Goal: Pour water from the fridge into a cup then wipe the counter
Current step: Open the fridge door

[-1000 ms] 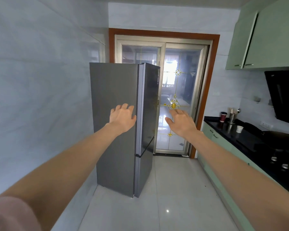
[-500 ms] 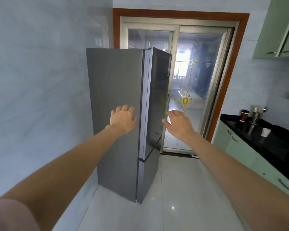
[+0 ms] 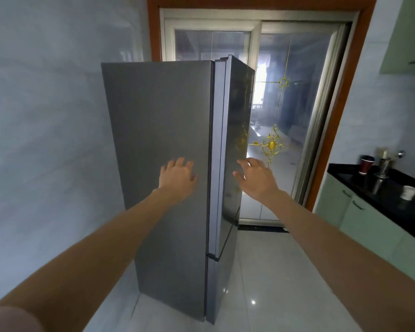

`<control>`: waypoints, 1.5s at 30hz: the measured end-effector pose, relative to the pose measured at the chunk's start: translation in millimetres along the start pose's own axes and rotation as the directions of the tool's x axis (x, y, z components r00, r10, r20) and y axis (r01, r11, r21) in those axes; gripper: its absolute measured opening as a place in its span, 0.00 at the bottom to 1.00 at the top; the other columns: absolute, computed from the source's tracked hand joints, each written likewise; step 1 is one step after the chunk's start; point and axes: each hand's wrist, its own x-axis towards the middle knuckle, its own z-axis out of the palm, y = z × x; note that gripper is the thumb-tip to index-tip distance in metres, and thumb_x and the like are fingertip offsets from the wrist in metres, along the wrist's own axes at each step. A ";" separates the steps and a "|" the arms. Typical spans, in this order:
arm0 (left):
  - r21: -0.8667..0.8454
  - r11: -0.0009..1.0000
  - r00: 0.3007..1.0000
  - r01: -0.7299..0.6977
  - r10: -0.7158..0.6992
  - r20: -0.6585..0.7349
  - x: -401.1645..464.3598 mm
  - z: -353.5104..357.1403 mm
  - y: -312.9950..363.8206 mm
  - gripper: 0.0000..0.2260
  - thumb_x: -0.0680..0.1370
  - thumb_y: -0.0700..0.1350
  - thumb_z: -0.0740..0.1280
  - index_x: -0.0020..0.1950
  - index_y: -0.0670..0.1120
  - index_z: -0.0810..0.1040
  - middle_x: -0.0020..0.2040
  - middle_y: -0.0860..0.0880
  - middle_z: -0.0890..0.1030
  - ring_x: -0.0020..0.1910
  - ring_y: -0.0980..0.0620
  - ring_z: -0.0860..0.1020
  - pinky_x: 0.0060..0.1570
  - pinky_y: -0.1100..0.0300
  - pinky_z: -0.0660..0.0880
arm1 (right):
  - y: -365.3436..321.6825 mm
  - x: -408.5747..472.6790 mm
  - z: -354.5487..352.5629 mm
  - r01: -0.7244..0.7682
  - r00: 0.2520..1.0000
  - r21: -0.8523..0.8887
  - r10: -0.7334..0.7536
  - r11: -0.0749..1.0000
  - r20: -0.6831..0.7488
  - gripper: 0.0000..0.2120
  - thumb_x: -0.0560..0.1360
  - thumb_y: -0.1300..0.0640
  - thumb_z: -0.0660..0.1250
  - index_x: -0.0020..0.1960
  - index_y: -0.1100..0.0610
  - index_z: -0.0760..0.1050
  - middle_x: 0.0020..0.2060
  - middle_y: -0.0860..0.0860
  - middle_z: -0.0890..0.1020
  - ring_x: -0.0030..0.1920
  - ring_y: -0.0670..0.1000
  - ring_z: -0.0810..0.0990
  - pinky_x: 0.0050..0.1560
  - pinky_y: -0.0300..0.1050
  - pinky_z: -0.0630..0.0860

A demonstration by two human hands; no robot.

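A tall grey fridge (image 3: 161, 130) stands against the left wall, its side panel facing me and its dark doors (image 3: 235, 140) closed on the right face. My left hand (image 3: 177, 177) is stretched out in front of the side panel, fingers spread, holding nothing. My right hand (image 3: 256, 177) reaches toward the upper door's edge, fingers apart and empty. On the black counter (image 3: 393, 202) at the right stand a dark red cup (image 3: 366, 164) and a small white cup (image 3: 409, 192).
Pale green cabinets (image 3: 359, 219) run under the counter, with a metal utensil holder (image 3: 383, 164) on top. A glass sliding door (image 3: 292, 116) in a brown frame closes off the far end. Glossy tiled floor (image 3: 273, 283) lies between fridge and cabinets.
I have come closer to the fridge, which now fills more of the view. Both hands stay raised and open, the right one nearer the fridge door.
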 end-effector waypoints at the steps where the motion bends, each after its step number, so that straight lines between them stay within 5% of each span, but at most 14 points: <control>1: -0.006 1.000 1.000 -0.005 0.005 -0.001 10.2 6.4 -2.7 0.23 0.82 0.52 0.56 0.76 0.47 0.61 0.75 0.43 0.63 0.73 0.41 0.61 0.70 0.44 0.61 | 1.9 9.1 8.7 -0.002 1.000 -0.002 0.002 1.000 0.005 0.23 0.82 0.47 0.54 0.74 0.55 0.62 0.71 0.55 0.67 0.72 0.56 0.62 0.69 0.53 0.63; 7: -0.024 0.999 0.999 -0.034 0.033 -0.038 68.4 45.9 -14.2 0.23 0.82 0.52 0.56 0.76 0.46 0.60 0.75 0.43 0.62 0.74 0.41 0.59 0.71 0.45 0.58 | 16.4 65.7 59.2 0.003 1.000 -0.014 -0.003 1.000 -0.011 0.23 0.81 0.47 0.54 0.74 0.55 0.63 0.70 0.56 0.68 0.72 0.56 0.64 0.69 0.53 0.63; 15: -0.007 0.997 0.984 -0.073 0.071 -0.166 146.9 90.2 -27.9 0.25 0.82 0.51 0.57 0.78 0.46 0.58 0.78 0.42 0.57 0.76 0.39 0.55 0.73 0.44 0.56 | 26.8 145.5 96.9 0.136 0.964 -0.037 -0.141 0.990 -0.227 0.23 0.80 0.48 0.54 0.71 0.59 0.66 0.68 0.60 0.70 0.70 0.61 0.67 0.64 0.58 0.70; 18: -0.012 0.994 0.964 -0.106 0.100 -0.245 170.5 108.5 -32.1 0.28 0.80 0.50 0.63 0.77 0.45 0.59 0.77 0.40 0.59 0.76 0.37 0.58 0.71 0.41 0.59 | 25.0 168.8 107.6 0.141 0.944 -0.034 -0.144 0.989 -0.298 0.27 0.78 0.47 0.48 0.71 0.59 0.67 0.68 0.62 0.70 0.70 0.63 0.67 0.64 0.59 0.71; 24: -0.038 0.981 0.920 -0.193 0.167 -0.353 212.1 144.3 -39.7 0.33 0.73 0.46 0.72 0.75 0.41 0.64 0.74 0.36 0.65 0.71 0.32 0.65 0.63 0.38 0.71 | 22.7 208.4 137.7 0.147 0.890 -0.142 -0.194 0.979 -0.413 0.25 0.80 0.51 0.57 0.75 0.58 0.62 0.75 0.64 0.58 0.75 0.63 0.58 0.69 0.59 0.66; 32: -0.041 0.950 0.852 -0.310 0.258 -0.456 251.1 185.7 -50.9 0.30 0.76 0.47 0.63 0.77 0.45 0.57 0.76 0.35 0.59 0.74 0.33 0.58 0.66 0.39 0.66 | 14.0 236.2 170.8 0.056 0.830 -0.178 -0.145 0.982 -0.539 0.27 0.79 0.51 0.62 0.75 0.57 0.62 0.74 0.66 0.56 0.75 0.64 0.55 0.71 0.56 0.63; 36: -0.028 0.936 0.799 -0.351 0.284 -0.531 261.9 201.4 -53.7 0.28 0.78 0.50 0.58 0.77 0.45 0.56 0.76 0.36 0.56 0.75 0.33 0.54 0.71 0.40 0.55 | 17.9 242.6 183.8 0.067 0.775 -0.162 -0.153 0.985 -0.614 0.23 0.81 0.55 0.60 0.74 0.58 0.63 0.74 0.64 0.55 0.75 0.64 0.56 0.72 0.56 0.62; 45: -0.134 0.923 0.751 -0.360 0.202 -0.628 271.3 217.4 -43.3 0.26 0.80 0.51 0.59 0.76 0.46 0.57 0.76 0.38 0.54 0.74 0.32 0.55 0.71 0.37 0.57 | 38.9 246.4 195.0 0.154 0.699 -0.234 -0.273 0.960 -0.660 0.27 0.78 0.63 0.64 0.74 0.58 0.60 0.72 0.63 0.57 0.73 0.64 0.60 0.66 0.62 0.68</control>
